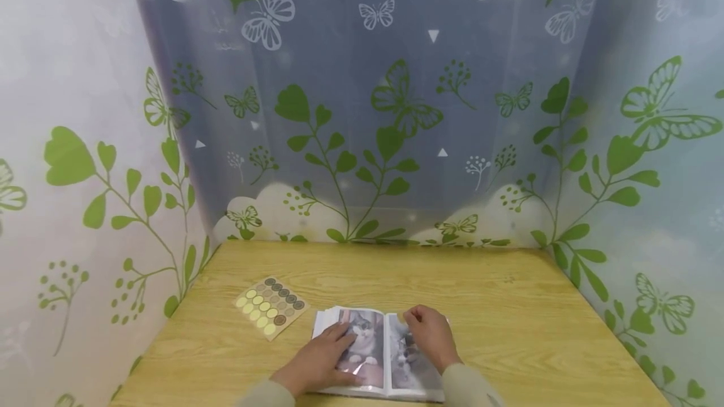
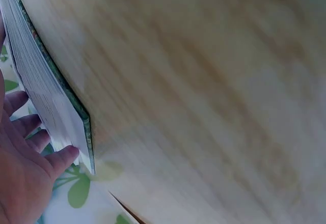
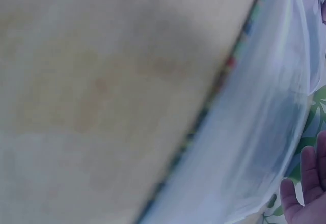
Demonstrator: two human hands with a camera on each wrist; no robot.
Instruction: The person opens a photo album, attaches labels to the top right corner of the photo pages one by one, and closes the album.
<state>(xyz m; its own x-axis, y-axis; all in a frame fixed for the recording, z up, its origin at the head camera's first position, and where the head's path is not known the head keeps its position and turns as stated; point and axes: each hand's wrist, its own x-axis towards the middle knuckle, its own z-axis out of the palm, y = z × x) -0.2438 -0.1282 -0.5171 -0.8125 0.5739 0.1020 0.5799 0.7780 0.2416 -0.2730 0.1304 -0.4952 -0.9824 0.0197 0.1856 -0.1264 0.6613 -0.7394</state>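
An open photo album [image 1: 380, 357] with cat pictures lies on the wooden table [image 1: 509, 331] near its front edge. My left hand [image 1: 322, 360] rests flat on the left page, fingers straight. My right hand [image 1: 431, 335] lies on the right page with its fingers curled at the page's top edge; whether they pinch a sheet I cannot tell. In the left wrist view the album's page stack [image 2: 46, 91] shows edge-on beside my left hand [image 2: 23, 158]. The right wrist view shows the album's clear sleeves [image 3: 254, 132] and the fingertips [image 3: 305, 188] of my right hand.
A sheet of round stickers [image 1: 270, 307] in yellow, tan and dark tones lies left of the album. Curtains printed with green leaves and butterflies [image 1: 362, 112] close in the table at the back and both sides.
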